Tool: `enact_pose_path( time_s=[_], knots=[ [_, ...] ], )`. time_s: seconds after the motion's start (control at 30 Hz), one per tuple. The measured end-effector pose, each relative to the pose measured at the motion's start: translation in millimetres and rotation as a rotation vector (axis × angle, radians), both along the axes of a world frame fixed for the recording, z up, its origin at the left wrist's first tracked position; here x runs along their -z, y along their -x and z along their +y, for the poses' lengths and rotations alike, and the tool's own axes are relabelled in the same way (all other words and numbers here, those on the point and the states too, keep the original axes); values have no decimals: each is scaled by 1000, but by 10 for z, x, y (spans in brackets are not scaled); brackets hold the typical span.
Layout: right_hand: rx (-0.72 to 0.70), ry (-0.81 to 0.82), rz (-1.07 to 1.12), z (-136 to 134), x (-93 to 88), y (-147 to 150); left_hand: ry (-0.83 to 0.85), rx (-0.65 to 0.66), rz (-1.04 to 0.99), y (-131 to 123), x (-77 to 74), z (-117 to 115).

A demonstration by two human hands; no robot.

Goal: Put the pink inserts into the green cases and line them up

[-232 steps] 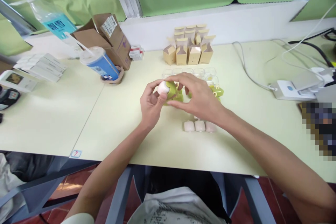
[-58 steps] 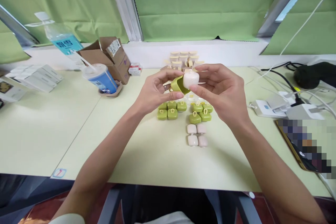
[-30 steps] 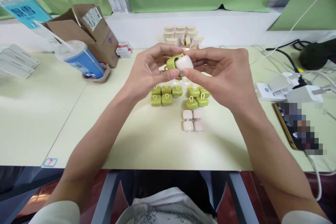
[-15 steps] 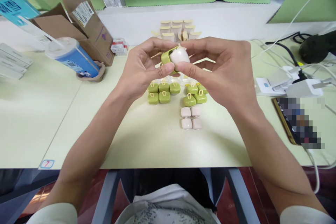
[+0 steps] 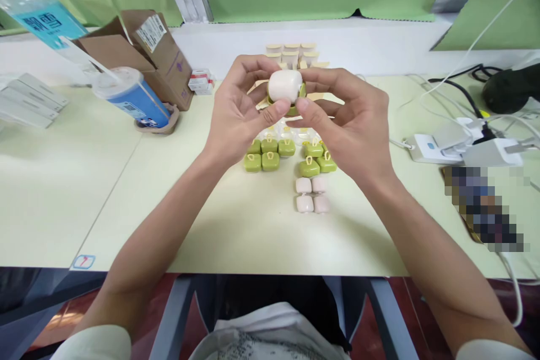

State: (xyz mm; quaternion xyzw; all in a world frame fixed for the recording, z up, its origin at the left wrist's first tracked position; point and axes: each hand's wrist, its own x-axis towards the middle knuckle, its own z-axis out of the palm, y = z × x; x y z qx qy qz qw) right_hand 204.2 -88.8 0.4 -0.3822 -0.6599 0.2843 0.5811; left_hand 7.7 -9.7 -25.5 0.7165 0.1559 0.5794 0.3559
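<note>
Red "7" on small sticker [image 5: 83, 261] at the surface's front left edge, white Chinese characters on blue bottle label [image 5: 48, 22], box label [image 5: 151, 32] print illegible

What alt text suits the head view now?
Left hand and right hand pinch a white case with a green cover under it above a pale table. Below lie more green covers and white cases; small boxes stand behind.

White case [image 5: 284, 85], green shell [image 5: 295, 106], blue cup [image 5: 135, 102].

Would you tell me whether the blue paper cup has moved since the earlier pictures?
No: the blue paper cup still stands in its brown holder, beside the open cardboard box.
</note>
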Motion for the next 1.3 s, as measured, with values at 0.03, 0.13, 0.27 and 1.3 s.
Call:
enact_pose_path(
  time_s=[0.03, 0.13, 0.27, 1.3],
  knots=[
    [16, -13, 11, -7, -1, 4, -10, -24, 23, -9, -9, -19],
    [76, -38, 2, -34, 7, 14, -34, -95, 102, -37, -61, -107],
    [174, -139, -90, -46, 63, 20, -65, -171, 156, -35, -113, -197],
    [226, -171, -364, 76, 61, -32, 141, -128, 174, -37, -205, -317]
  ],
)
